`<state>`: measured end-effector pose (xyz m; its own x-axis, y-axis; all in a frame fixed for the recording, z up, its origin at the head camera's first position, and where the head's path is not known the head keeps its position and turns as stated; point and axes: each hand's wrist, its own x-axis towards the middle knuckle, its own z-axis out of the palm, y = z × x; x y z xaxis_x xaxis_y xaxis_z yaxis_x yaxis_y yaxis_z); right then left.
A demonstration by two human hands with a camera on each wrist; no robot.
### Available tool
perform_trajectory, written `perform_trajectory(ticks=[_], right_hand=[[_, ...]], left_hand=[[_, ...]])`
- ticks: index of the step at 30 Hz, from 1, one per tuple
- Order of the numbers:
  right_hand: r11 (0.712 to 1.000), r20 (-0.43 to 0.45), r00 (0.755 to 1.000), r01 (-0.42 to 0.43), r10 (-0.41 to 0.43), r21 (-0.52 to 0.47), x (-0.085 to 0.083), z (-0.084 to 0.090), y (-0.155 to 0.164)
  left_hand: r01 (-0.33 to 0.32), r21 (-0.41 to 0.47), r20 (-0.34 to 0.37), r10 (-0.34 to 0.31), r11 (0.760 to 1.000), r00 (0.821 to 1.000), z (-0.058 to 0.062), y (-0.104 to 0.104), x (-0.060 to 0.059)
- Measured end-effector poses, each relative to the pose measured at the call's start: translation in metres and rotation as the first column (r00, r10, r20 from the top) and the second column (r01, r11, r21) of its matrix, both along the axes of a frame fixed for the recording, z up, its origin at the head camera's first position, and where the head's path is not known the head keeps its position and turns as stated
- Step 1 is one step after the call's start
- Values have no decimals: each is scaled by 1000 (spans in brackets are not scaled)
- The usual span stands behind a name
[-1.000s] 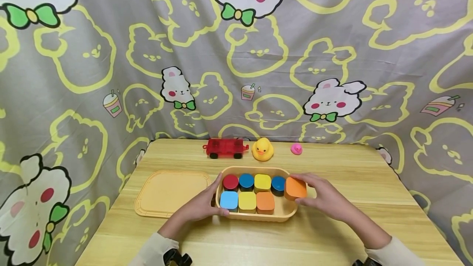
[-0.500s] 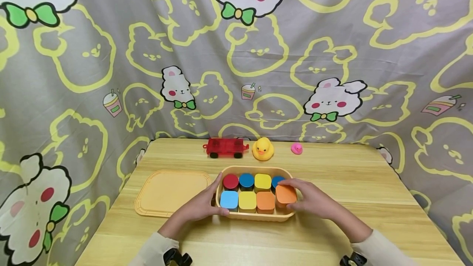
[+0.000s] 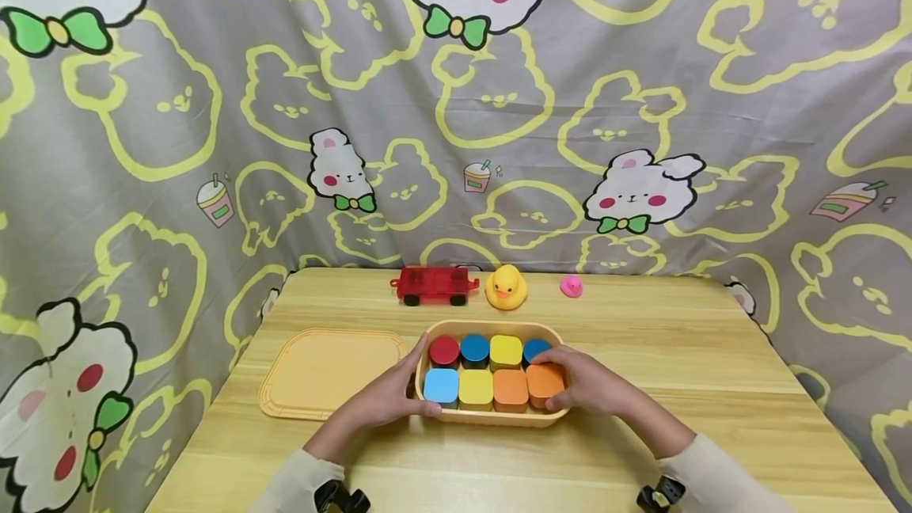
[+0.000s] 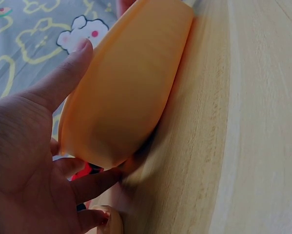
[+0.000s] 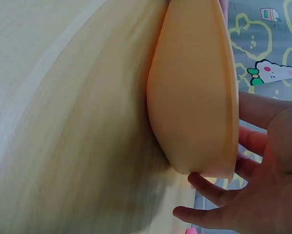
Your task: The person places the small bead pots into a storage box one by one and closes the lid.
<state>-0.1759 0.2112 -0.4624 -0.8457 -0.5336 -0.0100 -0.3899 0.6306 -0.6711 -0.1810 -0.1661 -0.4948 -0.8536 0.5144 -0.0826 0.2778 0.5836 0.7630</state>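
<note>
An orange-yellow tray [image 3: 492,419] sits mid-table, packed with coloured blocks: red, blue, yellow and blue at the back, light blue, yellow and orange in front. My left hand [image 3: 412,388] grips the tray's left end, thumb over the rim and fingers round its front corner. In the left wrist view the thumb lies along the tray wall [image 4: 131,83]. My right hand [image 3: 572,386] holds an orange square block [image 3: 545,379] that sits in the tray's front right corner. The right wrist view shows the tray's outer wall [image 5: 194,97], with my fingers [image 5: 219,191] beyond it.
A flat orange-yellow lid [image 3: 331,370] lies left of the tray. Along the far edge stand a red toy car [image 3: 435,285], a yellow duck [image 3: 506,288] and a small pink duck [image 3: 571,286]. A patterned cloth hangs behind the wooden table [image 3: 712,355].
My right hand moved the orange block from over the tray's right rim leftward and down into the front right corner. The left hand has kept its grip on the tray.
</note>
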Motion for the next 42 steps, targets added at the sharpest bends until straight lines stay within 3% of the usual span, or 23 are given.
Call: perform_trajectory(ticks=[17,28,37,42], right_hand=[[999,12,999,-33,34,-1,-4,-5,-6],[1000,-6,1000,-12,13,24,-3,-3,-8],[998,12,999,34,-35,52,0,25,-7],[991,-47,995,89,-84,104,-3,44,-11]], left_hand=[[-7,17,12,7,1000,1000,-4,-5,2],[-8,16,11,8,1000,1000,-4,-5,2],[-2,1,3,2,1000,1000,-2,-3,2],[-1,-26,-6,1,1000,1000,2,-1,0]])
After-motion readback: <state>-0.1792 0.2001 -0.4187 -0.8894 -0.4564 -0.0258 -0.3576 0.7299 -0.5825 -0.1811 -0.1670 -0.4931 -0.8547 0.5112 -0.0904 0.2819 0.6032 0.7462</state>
